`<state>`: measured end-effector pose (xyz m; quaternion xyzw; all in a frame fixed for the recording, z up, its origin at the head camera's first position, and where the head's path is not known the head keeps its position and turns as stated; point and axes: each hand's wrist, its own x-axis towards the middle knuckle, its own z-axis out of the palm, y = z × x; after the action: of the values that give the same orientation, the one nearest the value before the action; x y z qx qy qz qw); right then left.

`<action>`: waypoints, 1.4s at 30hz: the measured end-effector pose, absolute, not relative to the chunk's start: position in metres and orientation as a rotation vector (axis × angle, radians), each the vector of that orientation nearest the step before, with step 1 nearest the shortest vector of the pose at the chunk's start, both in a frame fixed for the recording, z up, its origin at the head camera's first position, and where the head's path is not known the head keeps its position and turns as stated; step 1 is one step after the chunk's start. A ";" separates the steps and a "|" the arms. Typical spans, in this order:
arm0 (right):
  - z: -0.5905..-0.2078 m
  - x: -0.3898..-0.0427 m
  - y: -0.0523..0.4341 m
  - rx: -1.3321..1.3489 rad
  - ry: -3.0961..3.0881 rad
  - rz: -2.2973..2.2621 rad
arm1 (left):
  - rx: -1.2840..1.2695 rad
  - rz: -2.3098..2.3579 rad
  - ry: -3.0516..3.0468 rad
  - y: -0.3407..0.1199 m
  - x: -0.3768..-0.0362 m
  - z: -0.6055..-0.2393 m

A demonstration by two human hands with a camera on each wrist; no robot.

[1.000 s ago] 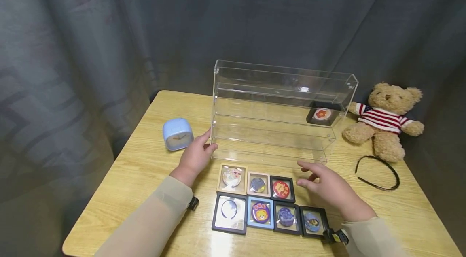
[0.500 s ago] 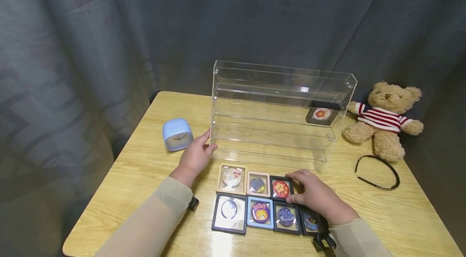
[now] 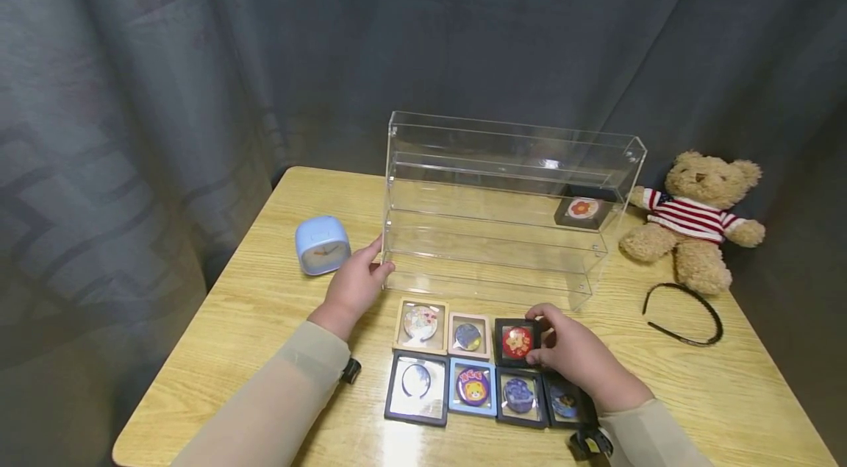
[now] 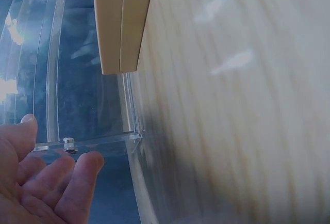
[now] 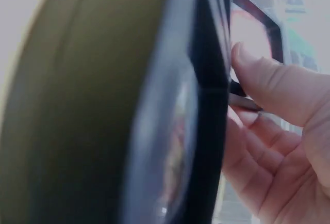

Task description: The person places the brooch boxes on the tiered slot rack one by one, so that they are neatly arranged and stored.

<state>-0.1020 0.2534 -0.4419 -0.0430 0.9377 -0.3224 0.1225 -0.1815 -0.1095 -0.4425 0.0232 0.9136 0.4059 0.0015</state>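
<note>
The right hand [image 3: 576,353] pinched a black-framed display case with a red badge [image 3: 518,342] by its right edge, thumb on the near part and fingers on the far part; whether the case touched the wooden table [image 3: 245,334] could not be told. It was at the right end of the far row, beside a pink-framed case [image 3: 469,336] and, farther left, a yellow-framed case [image 3: 421,325]. In the near row, from left to right, lay a large black-framed case [image 3: 417,387], a blue-framed case with a bear badge [image 3: 473,387], a black-framed case with a blue-purple badge [image 3: 520,396] and another black-framed case [image 3: 565,402], partly covered by the right hand. The left hand [image 3: 354,287] gripped the left end panel of a clear acrylic display rack [image 3: 490,232], its thumb and fingers on opposite sides. A dark case with a flower badge [image 3: 584,209] sat toward the rack's right end. A blue clock [image 3: 323,245] stood left of the rack; a teddy bear [image 3: 701,220] sat to the right, with a black headband [image 3: 717,314] nearer.
</note>
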 end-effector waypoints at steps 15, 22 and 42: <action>-0.367 -0.128 0.273 -0.249 3.036 -1.039 | 0.071 1.248 2.875 -0.110 -0.183 -0.443; -0.317 -0.158 0.276 -0.234 3.213 -1.121 | 0.062 1.288 2.861 -0.110 -0.184 -0.445; -0.288 -0.205 0.272 -0.049 3.232 -1.306 | 0.080 1.339 2.863 -0.110 -0.181 -0.446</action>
<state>-0.2053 0.2722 -0.2882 -0.0139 0.9133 -0.3692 -0.1715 -0.1813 -0.1104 -0.4463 0.0253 0.9055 0.4234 -0.0100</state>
